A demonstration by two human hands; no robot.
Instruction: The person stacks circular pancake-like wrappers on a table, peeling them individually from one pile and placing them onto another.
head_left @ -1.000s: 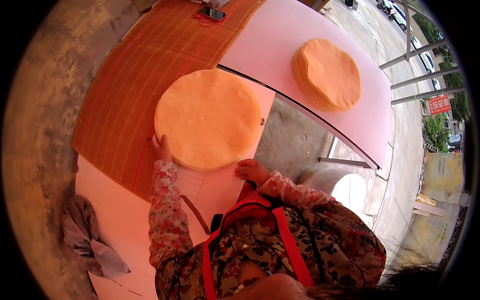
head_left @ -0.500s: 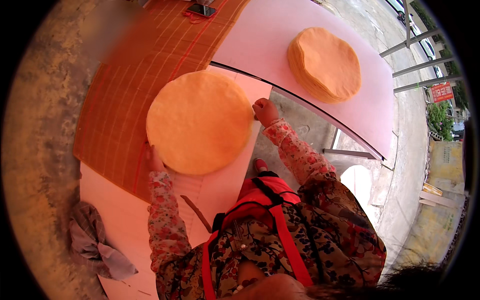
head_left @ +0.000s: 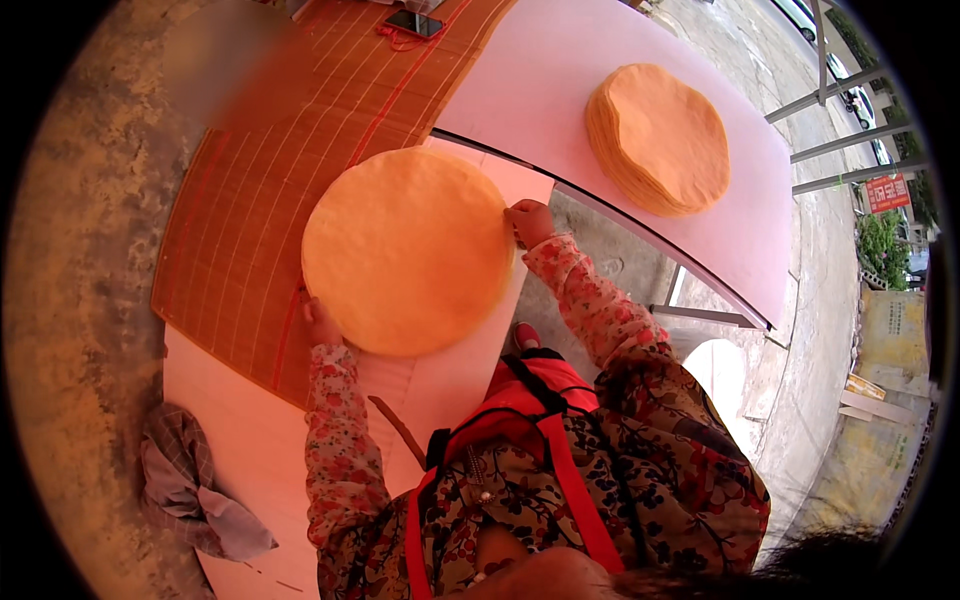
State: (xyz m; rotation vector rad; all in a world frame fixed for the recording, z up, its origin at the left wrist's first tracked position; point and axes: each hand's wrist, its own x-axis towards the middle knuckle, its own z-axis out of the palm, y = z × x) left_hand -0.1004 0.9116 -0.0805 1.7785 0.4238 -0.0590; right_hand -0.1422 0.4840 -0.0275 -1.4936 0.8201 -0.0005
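Note:
A large, round, pale yellow-orange flatbread lies partly on a brown slatted mat and partly on the white board in front of me. My right hand is closed at its right edge, with thumb and fingers pinched together on the rim. At the lower left edge, my left hand has its fingers bent in against the rim; its fingertips are partly hidden. Whether several layers lie under the top sheet, I cannot tell. A tall stack of similar flatbreads stands on the table to the far right.
The brown mat covers the left of the work surface, with a phone at its far end. A thin brown stick lies near my waist. A grey checked cloth hangs at the left edge. A gap separates the board from the white table.
My left hand's fingers have bent in more at the flatbread's lower left edge. My right hand stays at the right rim. The whole view has shifted slightly.

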